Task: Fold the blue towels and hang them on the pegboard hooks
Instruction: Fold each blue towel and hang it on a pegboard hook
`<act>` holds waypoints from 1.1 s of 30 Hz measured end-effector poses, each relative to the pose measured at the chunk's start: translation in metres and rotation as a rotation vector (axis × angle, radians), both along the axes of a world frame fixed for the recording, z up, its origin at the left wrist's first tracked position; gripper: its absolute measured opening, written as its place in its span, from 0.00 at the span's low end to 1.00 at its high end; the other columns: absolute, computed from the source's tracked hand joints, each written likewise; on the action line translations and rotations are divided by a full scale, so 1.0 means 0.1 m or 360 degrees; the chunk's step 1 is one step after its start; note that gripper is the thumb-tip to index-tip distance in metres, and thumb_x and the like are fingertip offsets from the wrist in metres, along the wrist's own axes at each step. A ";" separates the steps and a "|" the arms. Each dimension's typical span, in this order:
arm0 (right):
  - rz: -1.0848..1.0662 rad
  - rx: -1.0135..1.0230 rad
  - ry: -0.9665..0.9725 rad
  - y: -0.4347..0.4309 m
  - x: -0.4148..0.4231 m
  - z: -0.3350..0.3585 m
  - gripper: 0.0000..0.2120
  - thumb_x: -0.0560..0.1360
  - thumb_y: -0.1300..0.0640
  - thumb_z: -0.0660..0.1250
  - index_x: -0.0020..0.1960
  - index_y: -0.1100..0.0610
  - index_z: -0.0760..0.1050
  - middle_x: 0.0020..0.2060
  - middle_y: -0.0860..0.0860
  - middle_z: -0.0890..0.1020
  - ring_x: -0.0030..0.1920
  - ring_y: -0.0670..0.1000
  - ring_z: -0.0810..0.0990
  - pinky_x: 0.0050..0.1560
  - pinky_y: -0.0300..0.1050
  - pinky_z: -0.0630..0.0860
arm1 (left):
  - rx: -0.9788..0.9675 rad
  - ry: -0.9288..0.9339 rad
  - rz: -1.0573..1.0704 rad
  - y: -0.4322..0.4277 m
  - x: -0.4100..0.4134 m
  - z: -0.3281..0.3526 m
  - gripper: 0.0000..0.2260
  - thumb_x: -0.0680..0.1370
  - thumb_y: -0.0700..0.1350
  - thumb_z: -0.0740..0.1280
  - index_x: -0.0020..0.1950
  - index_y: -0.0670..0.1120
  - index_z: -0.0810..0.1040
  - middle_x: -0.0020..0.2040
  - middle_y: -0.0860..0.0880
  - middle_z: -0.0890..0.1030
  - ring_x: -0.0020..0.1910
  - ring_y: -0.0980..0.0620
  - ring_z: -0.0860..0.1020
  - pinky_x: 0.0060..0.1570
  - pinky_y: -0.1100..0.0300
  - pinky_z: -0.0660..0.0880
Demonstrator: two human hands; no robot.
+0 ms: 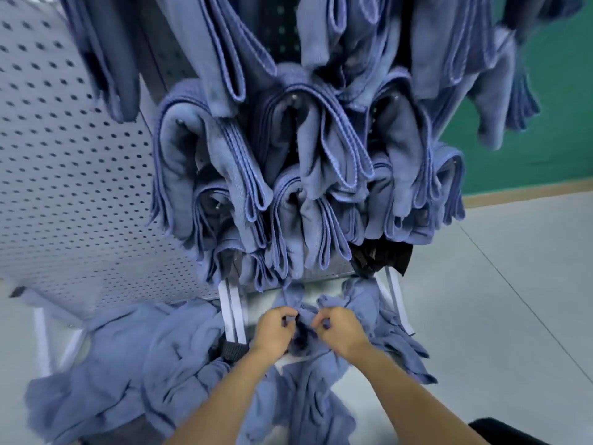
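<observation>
Down near 6 o'clock: left hand [274, 332] and right hand [340, 332], close together, each grip closed in a pinch on a bunched bit of 1 blue towel [306, 316]. Fingers curled tight on the cloth, backs of the hands up. More blue cloth trailing down between the arms, maybe the same towel.

Soft, floppy and light, by the look of it. No shape of its own, so likely to sag and crumple wherever not held. A bit fuzzy, not slippery, easy to pinch. Not breakable at all.

Best to feel along the stitched edge for 2 corners, then pinch 1 in each grip and pull apart to flatten. Hard to tell whether corners or just folds in the fingers now.

More loose towels in a pile [128, 364] at 7 to 8 o'clock on the floor [497, 300]. Hung towels [321, 149] crowded from 12 o'clock down to the middle, doubled over hooks mostly hidden inside the folds. Bare pegboard [64, 155] at 9 to 10 o'clock, maybe room there.
</observation>
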State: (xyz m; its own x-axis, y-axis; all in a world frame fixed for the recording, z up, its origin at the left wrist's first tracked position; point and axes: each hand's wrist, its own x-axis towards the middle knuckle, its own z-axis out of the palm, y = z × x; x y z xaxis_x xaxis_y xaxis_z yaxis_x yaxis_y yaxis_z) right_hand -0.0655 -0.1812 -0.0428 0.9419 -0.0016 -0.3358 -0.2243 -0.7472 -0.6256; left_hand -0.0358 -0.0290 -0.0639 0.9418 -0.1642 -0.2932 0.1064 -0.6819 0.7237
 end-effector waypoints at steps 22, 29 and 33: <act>0.0161 0.0589 -0.0746 0.25 -0.86 2.99 0.03 0.75 0.64 0.66 0.44 0.60 0.78 0.30 0.51 0.75 0.29 0.43 0.70 0.33 0.36 0.67 | -0.0372 -0.0383 -0.0313 0.72 -1.11 3.20 0.21 0.73 0.49 0.74 0.64 0.50 0.74 0.55 0.58 0.77 0.53 0.63 0.75 0.53 0.65 0.73; 0.0153 0.1242 -0.0510 0.51 -0.93 2.98 0.19 0.76 0.62 0.68 0.66 0.55 0.71 0.52 0.50 0.80 0.49 0.45 0.78 0.43 0.32 0.75 | -0.0727 -0.0208 0.0076 0.71 -1.21 3.07 0.20 0.72 0.53 0.72 0.58 0.43 0.78 0.54 0.39 0.82 0.56 0.39 0.80 0.59 0.42 0.74; 0.0577 0.0795 -0.0127 0.46 -0.95 2.85 0.30 0.71 0.56 0.74 0.69 0.51 0.65 0.60 0.41 0.76 0.60 0.41 0.76 0.57 0.36 0.74 | -0.1505 -0.0147 0.0209 0.83 -1.14 3.21 0.14 0.78 0.44 0.67 0.62 0.43 0.75 0.57 0.42 0.82 0.58 0.47 0.80 0.58 0.52 0.77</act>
